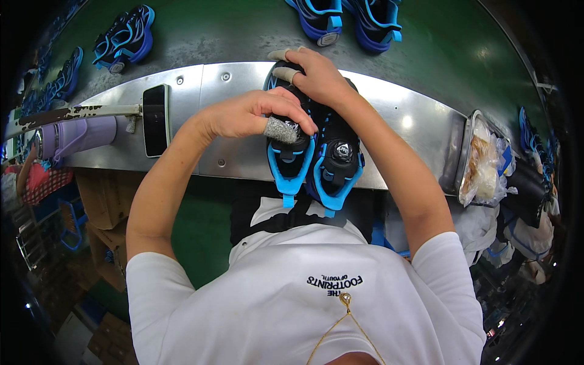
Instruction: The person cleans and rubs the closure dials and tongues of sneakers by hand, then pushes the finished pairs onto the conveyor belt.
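Observation:
Two black sneakers with bright blue collars lie side by side in front of me, toes away, heels over the metal ledge's near edge. On the left sneaker (291,173), my left hand (261,114) pinches the upper near the ankle opening. Its thumb wears a grey wrap, and its fingers partly cover a round dial. My right hand (319,76) curls over that sneaker's toe, with pale covers on its fingertips. The right sneaker (340,161) rests under my right wrist, its round dial in sight and its toe partly hidden.
Beyond the metal ledge (243,79), a green surface (231,30) carries several similar sneakers. A black phone (156,120), a lilac tumbler (85,135) and a worn metal bar (73,114) are at left. To the right stands a metal tray (467,155) with plastic-wrapped items.

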Available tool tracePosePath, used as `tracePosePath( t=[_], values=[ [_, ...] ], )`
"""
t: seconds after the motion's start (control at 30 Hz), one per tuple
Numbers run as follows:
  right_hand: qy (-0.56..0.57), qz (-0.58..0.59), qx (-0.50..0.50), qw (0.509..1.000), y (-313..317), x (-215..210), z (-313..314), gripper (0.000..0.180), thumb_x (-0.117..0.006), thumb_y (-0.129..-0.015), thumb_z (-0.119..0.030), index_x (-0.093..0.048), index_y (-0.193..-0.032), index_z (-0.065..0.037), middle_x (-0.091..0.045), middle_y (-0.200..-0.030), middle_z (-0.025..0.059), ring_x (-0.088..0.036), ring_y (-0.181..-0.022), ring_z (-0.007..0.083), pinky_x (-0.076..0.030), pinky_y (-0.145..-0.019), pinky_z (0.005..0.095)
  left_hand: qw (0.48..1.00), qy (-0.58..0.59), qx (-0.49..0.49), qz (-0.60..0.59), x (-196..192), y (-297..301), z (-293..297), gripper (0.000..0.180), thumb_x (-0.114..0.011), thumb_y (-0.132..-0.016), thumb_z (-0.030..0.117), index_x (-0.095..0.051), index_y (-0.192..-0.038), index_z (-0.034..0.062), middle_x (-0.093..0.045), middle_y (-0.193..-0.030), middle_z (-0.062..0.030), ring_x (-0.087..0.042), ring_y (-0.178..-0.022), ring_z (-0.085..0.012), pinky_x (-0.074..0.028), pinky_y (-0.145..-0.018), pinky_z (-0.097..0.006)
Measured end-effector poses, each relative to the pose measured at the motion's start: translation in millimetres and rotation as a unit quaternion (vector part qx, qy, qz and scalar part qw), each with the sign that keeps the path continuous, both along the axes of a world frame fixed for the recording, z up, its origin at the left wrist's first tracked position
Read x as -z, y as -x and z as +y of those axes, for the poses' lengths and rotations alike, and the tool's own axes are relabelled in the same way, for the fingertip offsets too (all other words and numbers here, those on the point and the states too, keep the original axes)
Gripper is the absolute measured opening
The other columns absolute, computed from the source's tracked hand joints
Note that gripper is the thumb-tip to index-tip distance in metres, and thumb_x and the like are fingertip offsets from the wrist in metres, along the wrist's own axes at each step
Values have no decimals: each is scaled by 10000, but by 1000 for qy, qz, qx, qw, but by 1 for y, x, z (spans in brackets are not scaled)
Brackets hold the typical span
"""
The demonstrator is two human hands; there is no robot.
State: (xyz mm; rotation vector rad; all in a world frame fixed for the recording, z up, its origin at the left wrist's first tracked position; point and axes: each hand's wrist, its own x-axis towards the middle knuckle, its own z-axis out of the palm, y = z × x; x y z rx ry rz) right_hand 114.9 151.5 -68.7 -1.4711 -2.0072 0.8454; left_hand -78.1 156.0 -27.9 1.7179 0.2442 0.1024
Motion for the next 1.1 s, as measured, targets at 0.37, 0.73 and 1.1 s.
tracePosePath(
  t=[0.37, 0.73, 1.1],
  values=[
    [72, -6, -112, 991, -16, -69, -77, 750, -786, -707, -377, -527, -1332, -55, -383, -1456, 233, -336, -1355, 396, -314, -1098, 452, 889, -246, -178, 342, -53, -17, -37, 265, -598, -797, 246, -640, -856, -8, -586, -675, -164, -597, -666, -283, -470, -634, -378],
    [104, -36, -87, 990, -7, -64, -84, 611, -782, -672, -242, -581, -1209, -30, -531, -1264, 182, -481, -1181, 368, -421, -1016, 426, 841, -401, -136, 336, -49, -37, -46, 265, -655, -686, 278, -683, -794, 39, -664, -746, -159, -650, -733, -334, -524, -683, -416],
    [171, 183, -97, 963, -39, -52, -71, 588, -744, -808, -240, -544, -1334, -66, -555, -1324, 127, -498, -1249, 225, -379, -1050, 356, 937, -112, -321, 80, -18, 10, -65, 303, -704, -794, 152, -670, -1091, 100, -507, -903, -9, -498, -862, -141, -378, -739, -261]
  ],
)
